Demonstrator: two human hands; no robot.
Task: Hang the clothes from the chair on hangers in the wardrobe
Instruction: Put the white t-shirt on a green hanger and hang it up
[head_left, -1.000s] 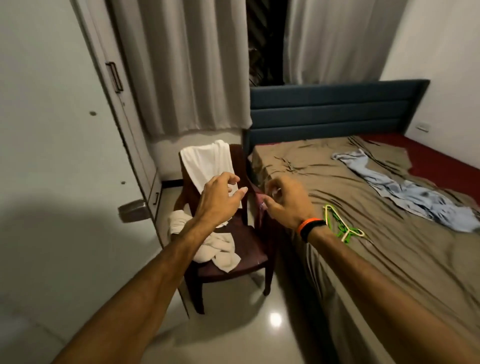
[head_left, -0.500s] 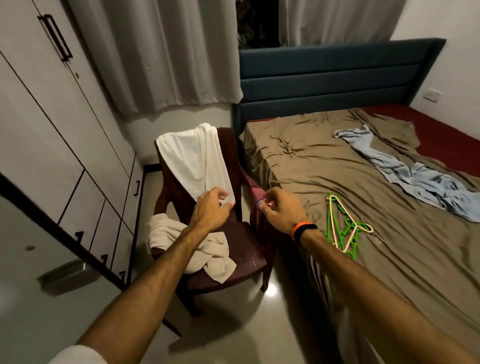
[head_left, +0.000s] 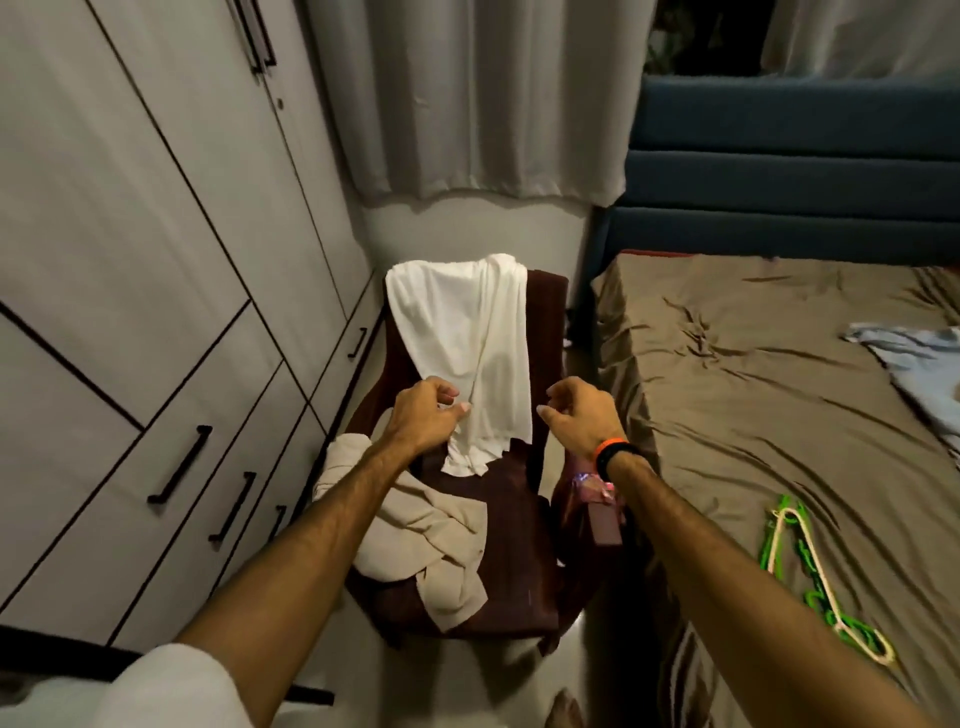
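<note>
Head view: a beige garment (head_left: 426, 540) lies crumpled on the chair (head_left: 524, 571) seat. Above it the left hand (head_left: 423, 415) pinches the white shirt (head_left: 462, 343) draped over the backrest; the right hand (head_left: 576, 413) hovers loosely curled, holding nothing. A one-sided tug could drag the shirt onto the floor. The hangers (head_left: 810, 577) lie off on the bed (head_left: 753, 405).

There is just one camera, worn on the person's head. It looks forward and down, close over both hands (head_left: 504, 421). The dark brown plastic chair (head_left: 524, 551) sits right under and past the hands.
</note>
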